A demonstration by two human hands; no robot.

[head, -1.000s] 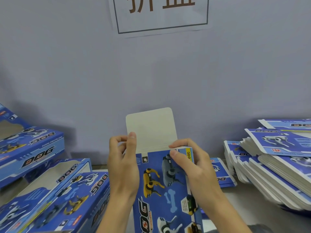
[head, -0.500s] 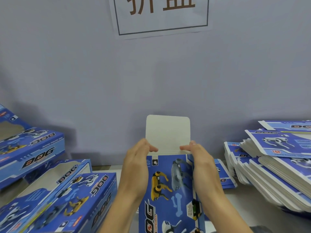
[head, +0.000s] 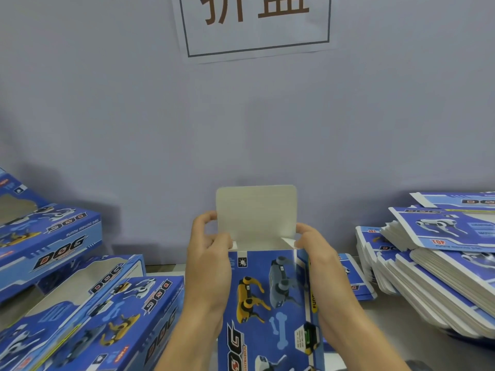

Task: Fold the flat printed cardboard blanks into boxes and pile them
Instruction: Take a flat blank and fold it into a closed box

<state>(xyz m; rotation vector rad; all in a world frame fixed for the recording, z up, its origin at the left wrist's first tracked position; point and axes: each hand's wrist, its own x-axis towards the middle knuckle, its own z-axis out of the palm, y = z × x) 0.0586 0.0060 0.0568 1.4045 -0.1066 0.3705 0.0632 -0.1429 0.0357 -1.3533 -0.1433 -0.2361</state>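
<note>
A pale lavender-grey wall fills the background. A white paper sign with brown characters inside a dark border hangs on it.

Soft, even light is filling the room, cool and slightly dim, and nothing is glaring. The plain pale lilac-grey wall is taking faint, blurry shadows: a broad one is spreading above the folded blue printed cardboard boxes on the left, and a weaker patch is sitting behind the upright off-white cardboard flap. The whole picture is looking a little soft and compressed, with small print smearing. Toward the edges the wide lens is bending things, so the slanting stack of flat blue-and-white cardboard blanks on the right is fanning outward.
</note>
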